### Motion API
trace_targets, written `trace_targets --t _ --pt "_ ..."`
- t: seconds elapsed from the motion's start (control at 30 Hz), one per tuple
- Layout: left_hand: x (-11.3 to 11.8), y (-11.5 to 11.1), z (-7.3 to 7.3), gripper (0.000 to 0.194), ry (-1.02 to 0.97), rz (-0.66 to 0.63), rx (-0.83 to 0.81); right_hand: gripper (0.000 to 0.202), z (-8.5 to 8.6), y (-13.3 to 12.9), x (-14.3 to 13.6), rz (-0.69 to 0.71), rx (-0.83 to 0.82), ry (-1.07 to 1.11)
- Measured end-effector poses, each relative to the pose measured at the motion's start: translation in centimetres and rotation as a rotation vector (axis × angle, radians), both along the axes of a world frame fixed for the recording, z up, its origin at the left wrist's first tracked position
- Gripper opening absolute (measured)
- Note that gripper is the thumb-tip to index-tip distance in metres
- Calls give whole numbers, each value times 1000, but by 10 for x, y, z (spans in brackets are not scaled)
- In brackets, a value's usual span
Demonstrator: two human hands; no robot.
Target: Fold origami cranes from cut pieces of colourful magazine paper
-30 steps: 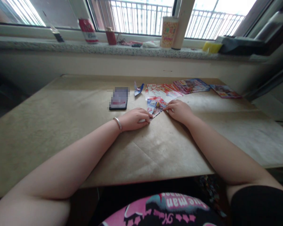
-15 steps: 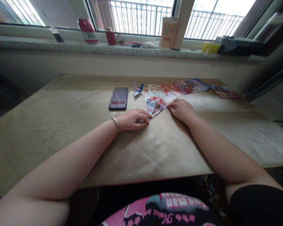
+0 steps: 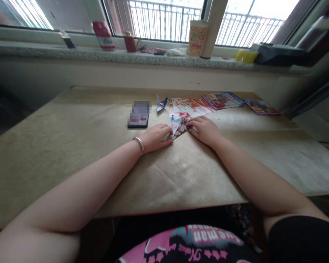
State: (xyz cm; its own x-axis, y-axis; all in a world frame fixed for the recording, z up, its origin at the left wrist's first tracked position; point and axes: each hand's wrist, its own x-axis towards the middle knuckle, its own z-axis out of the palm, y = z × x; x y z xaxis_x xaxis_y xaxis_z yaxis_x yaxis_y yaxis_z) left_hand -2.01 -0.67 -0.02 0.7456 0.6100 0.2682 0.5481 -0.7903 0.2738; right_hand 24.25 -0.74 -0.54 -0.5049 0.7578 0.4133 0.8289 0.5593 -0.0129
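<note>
A folded sheet of colourful printed paper (image 3: 180, 125) lies on the table between my hands, with a slanting straight edge toward me. My left hand (image 3: 157, 137), a silver bangle at its wrist, closes its fingertips on the paper's lower left corner. At the right end of the paper, my right hand (image 3: 204, 129) pinches the edge between thumb and fingers. Just behind stands a small folded paper piece in blue and white (image 3: 161, 105). A phone (image 3: 138, 115) with a blurred screen lies left of it.
Red and white printed sheets (image 3: 186, 105) spread behind my hands, beside a stack of printed booklets (image 3: 222, 100) and another printed piece (image 3: 261, 107) farther right. On the windowsill (image 3: 82, 54) stand a can (image 3: 103, 35), a red bottle (image 3: 129, 42) and a paper cup (image 3: 197, 38).
My right hand has slid left along the paper's slanting edge, closer to my left hand. The paper looks narrower. My left hand has barely shifted.
</note>
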Motion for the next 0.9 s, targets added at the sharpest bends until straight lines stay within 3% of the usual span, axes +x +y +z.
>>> trace_targets --t 0.17,0.43,0.7,0.9 --pt "3 -3 1 23 21 18 58 23 3 -1 -7 123 52 -54" --pt "3 -4 2 22 0 -7 113 21 10 -15 -22 101 160 -110" --pt "12 -3 -2 15 -76 75 268 22 12 -33 -50 108 87 9" --pt "13 -3 -1 10 -89 114 283 19 13 -33 -51 84 47 92"
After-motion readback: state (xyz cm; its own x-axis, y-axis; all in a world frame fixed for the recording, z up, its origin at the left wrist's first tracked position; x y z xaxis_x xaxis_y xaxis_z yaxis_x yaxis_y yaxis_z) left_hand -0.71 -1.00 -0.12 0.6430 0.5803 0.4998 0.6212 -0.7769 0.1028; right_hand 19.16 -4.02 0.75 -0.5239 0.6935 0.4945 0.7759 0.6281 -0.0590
